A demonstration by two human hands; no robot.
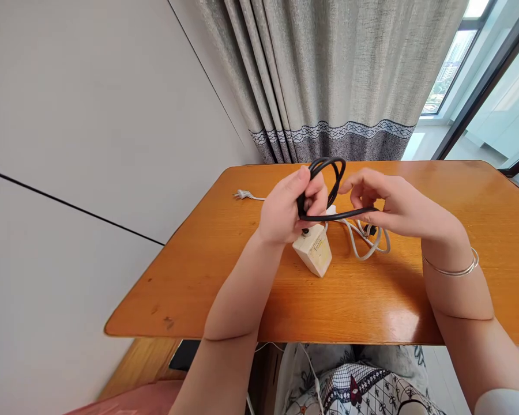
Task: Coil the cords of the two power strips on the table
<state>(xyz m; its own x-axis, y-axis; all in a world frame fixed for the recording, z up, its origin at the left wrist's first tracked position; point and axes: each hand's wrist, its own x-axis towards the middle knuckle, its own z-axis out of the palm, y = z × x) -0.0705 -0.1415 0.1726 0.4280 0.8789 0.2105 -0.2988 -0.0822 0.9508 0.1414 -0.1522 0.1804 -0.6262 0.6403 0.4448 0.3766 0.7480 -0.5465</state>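
My left hand (292, 202) is closed around a black cable (338, 164) gathered in loops, which stand up above the fingers. A length of that cable runs across to my right hand (383, 199), where it passes between thumb and curled fingers. Under my left hand is a cream-coloured box (315, 251) with printing on its side, partly covered by the hand. A white cord (363, 256) lies looped on the table beneath my right hand, and a small black piece (371, 230) shows by it. Further left, a white plug (243, 195) lies on the table, its cord running behind my left hand.
The wooden table (190, 271) has a pale wall (90, 115) along its left side. Grey curtains (341, 75) hang behind its far edge, with a glass door at the right. A thin white cord (313, 369) hangs below the near edge, over my lap.
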